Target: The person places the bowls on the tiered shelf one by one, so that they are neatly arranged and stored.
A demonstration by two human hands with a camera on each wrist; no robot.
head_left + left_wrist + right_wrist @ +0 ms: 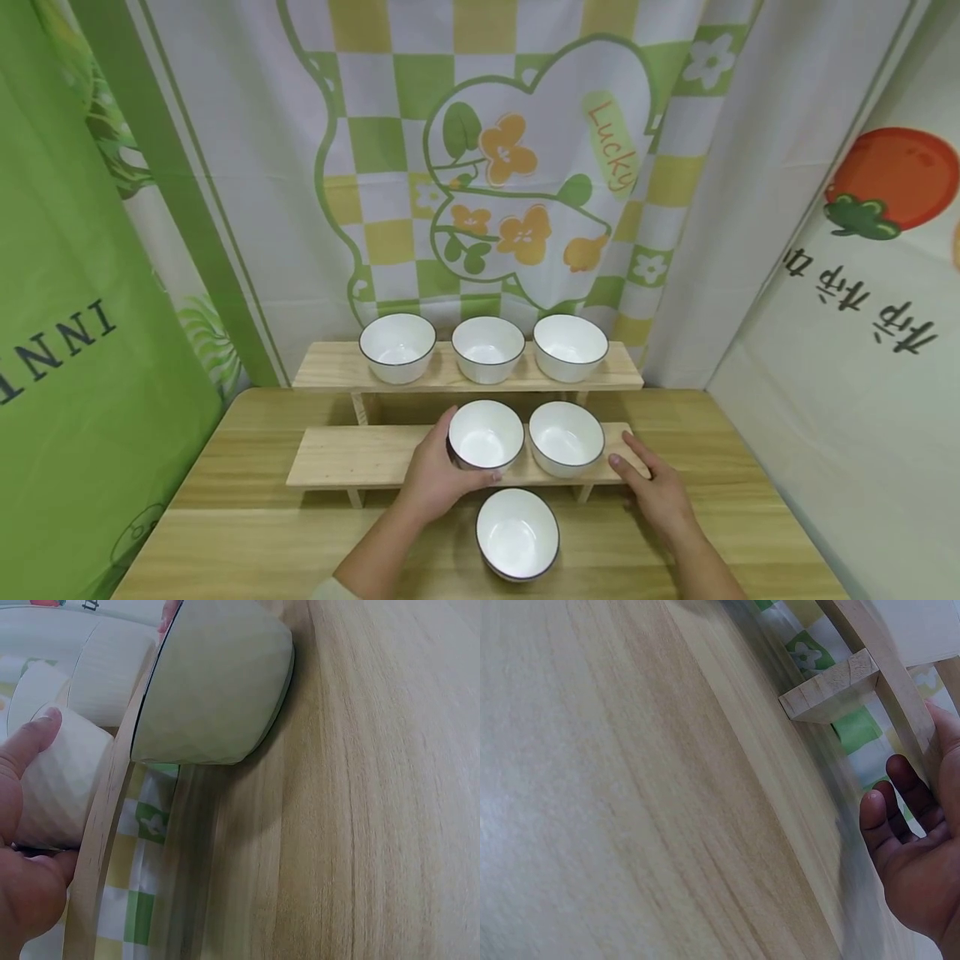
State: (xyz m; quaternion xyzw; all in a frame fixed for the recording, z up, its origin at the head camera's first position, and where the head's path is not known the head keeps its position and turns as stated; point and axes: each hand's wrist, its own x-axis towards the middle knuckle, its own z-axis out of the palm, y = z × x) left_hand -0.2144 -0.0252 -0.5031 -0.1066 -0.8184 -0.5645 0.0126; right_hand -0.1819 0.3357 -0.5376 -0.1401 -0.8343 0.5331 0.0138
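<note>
My left hand (438,471) holds a white bowl (486,435) with a dark rim, thumb at its near side and fingers round its left side. The bowl is at the middle of the lower wooden shelf (352,457); in the left wrist view the thumb lies against the faceted wall of the held bowl (64,776). To its right on that shelf stands a second white bowl (566,439). My right hand (660,496) is at the shelf's right end, thumb and a finger touching it. In the right wrist view its other fingers (881,825) are loosely bent, holding nothing.
Three matching bowls stand in a row on the raised back shelf (622,367): left (397,348), middle (488,350) and right (571,348). Another bowl (517,535) sits on the wooden table (225,533) in front of the lower shelf. Printed curtains (375,142) enclose the table.
</note>
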